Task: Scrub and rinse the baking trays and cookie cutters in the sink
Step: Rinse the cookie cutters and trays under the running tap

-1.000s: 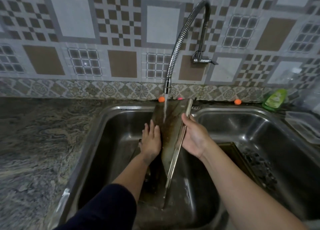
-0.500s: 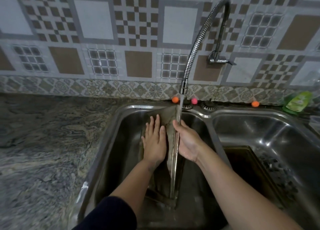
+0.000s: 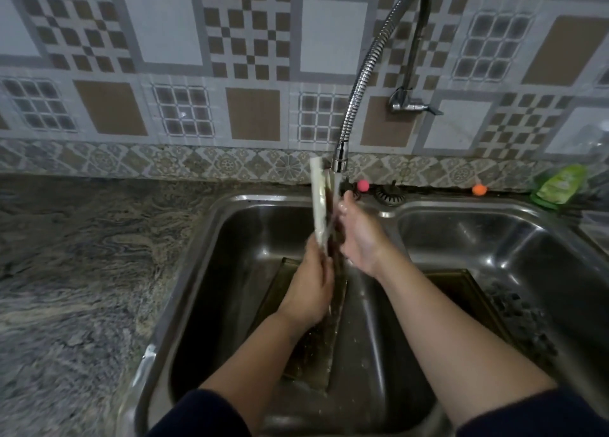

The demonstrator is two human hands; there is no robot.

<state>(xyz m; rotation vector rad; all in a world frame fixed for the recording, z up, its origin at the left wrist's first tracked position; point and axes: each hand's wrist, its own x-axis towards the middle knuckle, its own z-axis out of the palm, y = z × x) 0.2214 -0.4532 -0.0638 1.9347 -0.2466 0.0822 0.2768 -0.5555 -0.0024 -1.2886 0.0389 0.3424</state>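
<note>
Single head-worn wide-angle view, aimed forward and down, close over the double sink (image 3: 211, 225), facing the tiled wall (image 3: 164, 41) and tap (image 3: 369, 74); no second view.

Your desk (image 3: 82, 271) is marbled grey stone with a steel double sink (image 3: 204, 238) sunk into it. Take the sink as your landmark: behind its divider sits a round metal fitting (image 3: 390, 195), with a pink knob (image 3: 363, 185) just left of that and an orange knob (image 3: 479, 189) further right. Past the sink's far right corner lies a green pouch (image 3: 560, 186). Dark trays (image 3: 461, 285) lie in both basins.
</note>
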